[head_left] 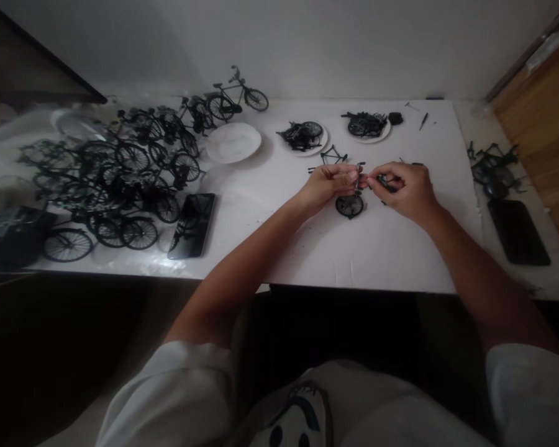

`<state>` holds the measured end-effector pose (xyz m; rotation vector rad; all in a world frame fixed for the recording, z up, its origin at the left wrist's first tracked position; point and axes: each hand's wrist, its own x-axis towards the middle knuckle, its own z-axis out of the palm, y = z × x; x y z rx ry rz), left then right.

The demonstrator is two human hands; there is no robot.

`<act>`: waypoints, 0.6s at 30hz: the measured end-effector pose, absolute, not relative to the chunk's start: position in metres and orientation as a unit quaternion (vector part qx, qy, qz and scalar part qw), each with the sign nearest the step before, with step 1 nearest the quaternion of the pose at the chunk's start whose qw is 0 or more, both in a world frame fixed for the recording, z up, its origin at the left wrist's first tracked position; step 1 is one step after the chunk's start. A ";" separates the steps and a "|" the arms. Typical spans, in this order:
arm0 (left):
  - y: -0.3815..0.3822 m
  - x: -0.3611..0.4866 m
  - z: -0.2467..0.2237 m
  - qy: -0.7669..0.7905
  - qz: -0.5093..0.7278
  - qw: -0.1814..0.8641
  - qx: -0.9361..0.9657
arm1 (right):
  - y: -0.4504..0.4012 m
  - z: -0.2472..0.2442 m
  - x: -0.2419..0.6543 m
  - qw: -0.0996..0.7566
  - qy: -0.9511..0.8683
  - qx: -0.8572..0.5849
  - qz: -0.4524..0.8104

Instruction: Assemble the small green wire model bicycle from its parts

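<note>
My left hand (331, 185) is closed in a pinch on the upper end of a miniature bicycle front assembly, with a small spoked wheel (349, 206) below the fingers. Close beside it, my right hand (407, 186) is also pinched, its fingertips at the same piece. A small dark part (387, 182) shows by the right fingers, but its kind is unclear. Just behind my left hand lies a dark miniature bicycle frame (334, 155) on the white tabletop (354, 254).
Assembled miniature bicycles (135, 158) crowd the left side. A white plate (234, 143) stands beside them; two more plates hold dark bicycle parts (302, 133). Phones lie left (193, 225) and right (518, 231). A wooden panel (540, 93) rises at the right.
</note>
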<state>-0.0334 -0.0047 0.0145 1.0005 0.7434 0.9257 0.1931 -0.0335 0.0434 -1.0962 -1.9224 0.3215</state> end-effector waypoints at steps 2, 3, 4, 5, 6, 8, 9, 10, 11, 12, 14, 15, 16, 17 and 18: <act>-0.006 -0.033 0.015 0.335 0.414 0.715 0.452 | -0.035 0.045 0.191 0.441 -0.769 -0.443 0.137; -0.006 -0.033 0.016 0.335 0.413 0.715 0.453 | -0.037 0.045 0.190 0.443 -0.767 -0.442 0.138; -0.007 -0.033 0.016 0.335 0.412 0.715 0.455 | -0.038 0.046 0.188 0.448 -0.766 -0.441 0.138; -0.007 -0.033 0.017 0.335 0.411 0.715 0.456 | -0.040 0.046 0.187 0.453 -0.765 -0.437 0.138; -0.008 -0.033 0.018 0.334 0.410 0.715 0.457 | -0.041 0.047 0.185 0.457 -0.765 -0.432 0.138; -0.008 -0.033 0.018 0.328 0.410 0.717 0.459 | -0.042 0.046 0.183 0.462 -0.766 -0.425 0.139; -0.008 -0.032 0.018 0.323 0.411 0.718 0.459 | -0.043 0.046 0.183 0.460 -0.767 -0.425 0.139; -0.008 -0.032 0.018 0.319 0.413 0.719 0.459 | -0.043 0.045 0.182 0.457 -0.767 -0.427 0.141; -0.008 -0.032 0.018 0.316 0.414 0.720 0.458 | -0.043 0.045 0.182 0.454 -0.768 -0.429 0.143; -0.008 -0.032 0.018 0.315 0.414 0.721 0.458 | -0.042 0.044 0.182 0.452 -0.768 -0.430 0.145; -0.007 -0.032 0.018 0.315 0.412 0.723 0.457 | -0.042 0.045 0.182 0.451 -0.769 -0.428 0.150; -0.007 -0.032 0.017 0.313 0.411 0.724 0.457 | -0.042 0.045 0.182 0.452 -0.770 -0.424 0.152; -0.007 -0.032 0.017 0.311 0.410 0.725 0.458 | -0.043 0.045 0.181 0.454 -0.772 -0.418 0.152; -0.006 -0.032 0.017 0.308 0.410 0.725 0.459 | -0.043 0.046 0.181 0.455 -0.774 -0.414 0.152; -0.006 -0.032 0.017 0.308 0.409 0.725 0.461 | -0.043 0.046 0.181 0.455 -0.775 -0.411 0.152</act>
